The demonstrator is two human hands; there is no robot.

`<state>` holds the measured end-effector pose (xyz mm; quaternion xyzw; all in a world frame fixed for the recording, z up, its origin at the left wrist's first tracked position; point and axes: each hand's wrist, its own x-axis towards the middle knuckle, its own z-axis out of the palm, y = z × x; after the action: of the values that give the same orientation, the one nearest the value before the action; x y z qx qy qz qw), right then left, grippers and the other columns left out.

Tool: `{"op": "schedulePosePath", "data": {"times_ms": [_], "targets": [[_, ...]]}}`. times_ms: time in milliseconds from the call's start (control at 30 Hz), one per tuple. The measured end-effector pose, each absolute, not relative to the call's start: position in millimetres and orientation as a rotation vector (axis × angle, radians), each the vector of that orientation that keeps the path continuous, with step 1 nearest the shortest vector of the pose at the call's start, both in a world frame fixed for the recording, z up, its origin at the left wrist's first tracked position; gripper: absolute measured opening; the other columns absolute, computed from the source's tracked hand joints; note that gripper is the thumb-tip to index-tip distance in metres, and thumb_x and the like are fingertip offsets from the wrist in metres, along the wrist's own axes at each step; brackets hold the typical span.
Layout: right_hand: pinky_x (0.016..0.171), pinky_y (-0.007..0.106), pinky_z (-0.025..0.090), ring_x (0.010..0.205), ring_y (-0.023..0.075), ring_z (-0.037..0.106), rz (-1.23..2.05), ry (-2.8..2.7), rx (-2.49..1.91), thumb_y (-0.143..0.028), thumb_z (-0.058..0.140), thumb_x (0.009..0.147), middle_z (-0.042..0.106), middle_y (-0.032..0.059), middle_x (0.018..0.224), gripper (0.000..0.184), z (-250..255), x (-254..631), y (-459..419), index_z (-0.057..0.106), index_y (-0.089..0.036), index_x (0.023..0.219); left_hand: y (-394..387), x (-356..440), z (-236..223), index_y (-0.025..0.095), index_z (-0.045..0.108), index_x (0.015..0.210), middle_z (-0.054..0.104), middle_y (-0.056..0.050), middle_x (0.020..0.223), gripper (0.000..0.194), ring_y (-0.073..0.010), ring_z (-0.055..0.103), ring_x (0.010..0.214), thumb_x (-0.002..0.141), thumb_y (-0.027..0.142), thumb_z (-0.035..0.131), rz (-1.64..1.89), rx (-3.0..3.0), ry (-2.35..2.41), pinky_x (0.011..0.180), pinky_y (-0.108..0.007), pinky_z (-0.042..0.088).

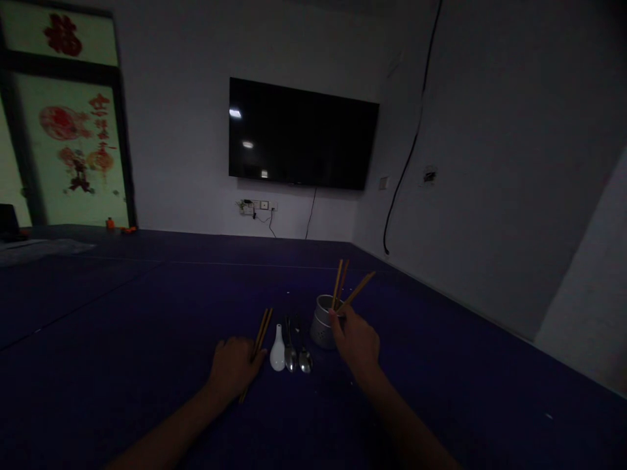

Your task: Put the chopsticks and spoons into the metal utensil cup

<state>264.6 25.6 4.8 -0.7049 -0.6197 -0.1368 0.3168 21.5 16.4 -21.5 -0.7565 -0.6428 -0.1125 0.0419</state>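
Observation:
On the dark blue surface, my left hand (pixel 235 365) is closed over a pair of wooden chopsticks (pixel 265 325), whose ends stick out above and below it. Just right of it lie a white soup spoon (pixel 277 354) and two metal spoons (pixel 290 359), side by side with bowls toward me. A grey cylindrical utensil holder (pixel 322 329) stands upright beyond them. Over its rim, my right hand (pixel 357 339) pinches a chopstick (pixel 360 289) that leans right. More chopsticks (pixel 337 284) rise from the holder's mouth by my fingertips; their lower ends are hidden.
The blue surface (pixel 171 313) reaches to the walls. A dark television (pixel 301 134) hangs at the back above sockets. A black cable (pixel 404 173) runs down the right wall. Small orange items (pixel 110 223) and a plastic sheet (pixel 44 250) lie at far left, near a decorated door (pixel 73 150).

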Motion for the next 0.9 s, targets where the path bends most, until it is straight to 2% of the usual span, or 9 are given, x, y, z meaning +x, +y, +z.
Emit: {"op": "schedulePosePath", "data": {"times_ms": [333, 500, 633, 900], "targets": [[0.068, 0.030, 0.041, 0.076, 0.0207, 0.060, -0.360, -1.705, -1.466, -0.036, 0.036, 0.090, 0.063, 0.0089, 0.083, 0.029, -2.9, 277.2, 36.7, 0.057, -0.016, 0.087, 17.5, 20.8, -24.0, 0.017, 0.065, 0.079, 0.069, -0.011, 0.084, 0.044, -0.0262, 0.062, 0.087, 0.089, 0.043, 0.031, -0.367, -2.316, -1.947, 0.080, -0.041, 0.039], [0.068, 0.030, 0.041, 0.076, 0.0212, 0.059, -0.344, -1.700, -1.489, -0.035, 0.037, 0.090, 0.062, 0.0099, 0.083, 0.031, -0.9, 281.7, 40.7, 0.059, -0.014, 0.091, 17.1, 20.4, -24.1, 0.016, 0.065, 0.081, 0.068, -0.012, 0.085, 0.044, -0.0278, 0.062, 0.087, 0.089, 0.042, 0.031, -0.371, -2.336, -1.930, 0.079, -0.042, 0.039], [0.074, 0.032, 0.042, 0.084, 0.0222, 0.058, -0.345, -1.774, -1.474, -0.039, 0.037, 0.091, 0.061, 0.0108, 0.089, 0.034, 0.2, 282.0, 42.2, 0.059, -0.013, 0.097, 16.5, 21.5, -22.3, 0.015, 0.065, 0.080, 0.068, -0.012, 0.086, 0.043, -0.0291, 0.062, 0.088, 0.089, 0.040, 0.031, -0.379, -2.337, -1.939, 0.079, -0.043, 0.039], [0.078, 0.034, 0.043, 0.090, 0.0232, 0.055, -0.387, -1.770, -1.478, -0.046, 0.037, 0.092, 0.057, 0.0101, 0.093, 0.040, -6.2, 280.3, 41.3, 0.058, -0.015, 0.105, 15.2, 23.3, -16.5, 0.015, 0.066, 0.079, 0.069, -0.012, 0.085, 0.040, -0.0261, 0.063, 0.085, 0.089, 0.037, 0.033, -0.327, -2.332, -1.977, 0.079, -0.040, 0.040]]}}
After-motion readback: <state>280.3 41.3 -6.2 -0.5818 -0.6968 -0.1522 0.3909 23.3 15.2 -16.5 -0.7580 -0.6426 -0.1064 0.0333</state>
